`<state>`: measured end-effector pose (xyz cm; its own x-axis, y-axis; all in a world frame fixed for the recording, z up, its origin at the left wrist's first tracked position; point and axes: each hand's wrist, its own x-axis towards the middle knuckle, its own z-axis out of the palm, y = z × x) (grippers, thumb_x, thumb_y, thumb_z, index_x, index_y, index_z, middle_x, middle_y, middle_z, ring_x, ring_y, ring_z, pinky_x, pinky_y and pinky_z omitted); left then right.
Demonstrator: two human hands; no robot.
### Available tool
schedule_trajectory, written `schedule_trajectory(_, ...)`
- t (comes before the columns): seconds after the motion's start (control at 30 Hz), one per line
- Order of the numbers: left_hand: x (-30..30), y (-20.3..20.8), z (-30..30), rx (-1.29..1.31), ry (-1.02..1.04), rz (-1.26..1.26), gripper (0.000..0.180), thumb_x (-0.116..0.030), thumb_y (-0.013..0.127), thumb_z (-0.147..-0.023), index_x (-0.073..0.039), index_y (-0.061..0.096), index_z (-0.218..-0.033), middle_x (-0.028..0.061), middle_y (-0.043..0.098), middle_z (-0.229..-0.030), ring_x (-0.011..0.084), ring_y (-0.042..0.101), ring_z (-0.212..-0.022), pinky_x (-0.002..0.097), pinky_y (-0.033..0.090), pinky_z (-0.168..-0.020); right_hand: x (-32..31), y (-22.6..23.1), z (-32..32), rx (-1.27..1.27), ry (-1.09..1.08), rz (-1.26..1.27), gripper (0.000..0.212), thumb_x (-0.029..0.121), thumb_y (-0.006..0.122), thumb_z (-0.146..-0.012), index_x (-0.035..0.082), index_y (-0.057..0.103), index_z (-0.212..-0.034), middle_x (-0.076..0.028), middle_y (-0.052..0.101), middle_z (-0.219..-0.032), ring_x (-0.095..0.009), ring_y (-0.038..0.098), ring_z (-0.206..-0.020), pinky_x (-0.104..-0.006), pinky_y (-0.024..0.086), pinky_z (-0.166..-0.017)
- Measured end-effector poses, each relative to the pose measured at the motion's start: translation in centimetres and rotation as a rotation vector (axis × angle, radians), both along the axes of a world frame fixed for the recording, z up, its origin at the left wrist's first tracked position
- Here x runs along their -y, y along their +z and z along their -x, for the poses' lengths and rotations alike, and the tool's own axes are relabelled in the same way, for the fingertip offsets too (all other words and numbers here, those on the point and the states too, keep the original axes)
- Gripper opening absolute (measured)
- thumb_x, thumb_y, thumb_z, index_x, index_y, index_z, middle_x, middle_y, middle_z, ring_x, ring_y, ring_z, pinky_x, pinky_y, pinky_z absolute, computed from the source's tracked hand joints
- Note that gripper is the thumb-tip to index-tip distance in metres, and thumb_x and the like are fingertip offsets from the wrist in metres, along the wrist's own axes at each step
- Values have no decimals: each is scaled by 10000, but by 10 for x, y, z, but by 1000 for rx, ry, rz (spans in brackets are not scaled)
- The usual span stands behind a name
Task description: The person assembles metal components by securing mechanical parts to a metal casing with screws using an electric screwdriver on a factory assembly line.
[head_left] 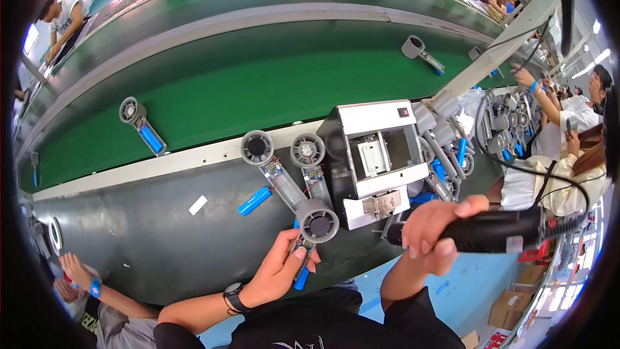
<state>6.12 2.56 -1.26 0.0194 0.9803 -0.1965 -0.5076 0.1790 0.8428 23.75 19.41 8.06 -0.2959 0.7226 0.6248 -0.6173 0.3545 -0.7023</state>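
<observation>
My left hand (270, 278) is closed around the handle of a grey handheld fan housing (321, 223). Its round head points away from me, and a circuit board and blue battery show at the handle. In my right hand (431, 227) is a black electric screwdriver (500, 231), held level with its cable trailing off to the right; its tip is near the machine's front. Two more opened fan housings, one (257, 148) with exposed wiring and another (308, 150) beside it, lie on the dark bench. A blue battery (254, 201) rests left of them.
A black-and-white boxy machine (400, 111) stands right of the fans. Beyond it are piled grey fan housings (445, 134). A green conveyor belt (226, 84) crosses behind, carrying spaced fans (132, 110). A co-worker's arm (123, 300) rests at lower left; other people sit at right.
</observation>
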Motion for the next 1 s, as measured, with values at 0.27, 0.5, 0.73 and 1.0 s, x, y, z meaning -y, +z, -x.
schedule_trajectory(0.27,1,1,-3,-140,-22,-7,326,-91,337,-1058,-19,301,-1374,105,554,-1075,142,559,-871,318,468,-829,61,-28,42,-148,-49,-124,447,171,681,-922,76,344,-1199,-3,557,-611,-123,543,-419,-267,524,-417)
schedule_trajectory(0.5,2,4,-1,-140,-38,6,327,-77,340,-1058,-19,289,-1376,94,534,-1076,140,531,-864,316,462,-834,69,-50,45,-118,-6,-340,529,37,667,-802,39,322,-1203,-44,590,-643,-163,572,-428,-301,557,-425)
schedule_trajectory(0.73,2,5,0,-139,-47,9,326,-64,344,-1055,-18,288,-1373,83,519,-1092,138,517,-872,313,455,-829,68,-49,47,-35,-3,-398,473,84,660,-854,48,325,-1185,-47,597,-666,-156,589,-440,-290,552,-423)
schedule_trajectory(1.0,3,4,0,-130,-44,8,311,-56,342,-1054,-24,295,-1359,76,513,-1089,130,496,-865,301,444,-830,66,-51,49,13,37,-404,446,110,661,-897,47,324,-1182,-40,594,-666,-146,589,-440,-276,548,-419)
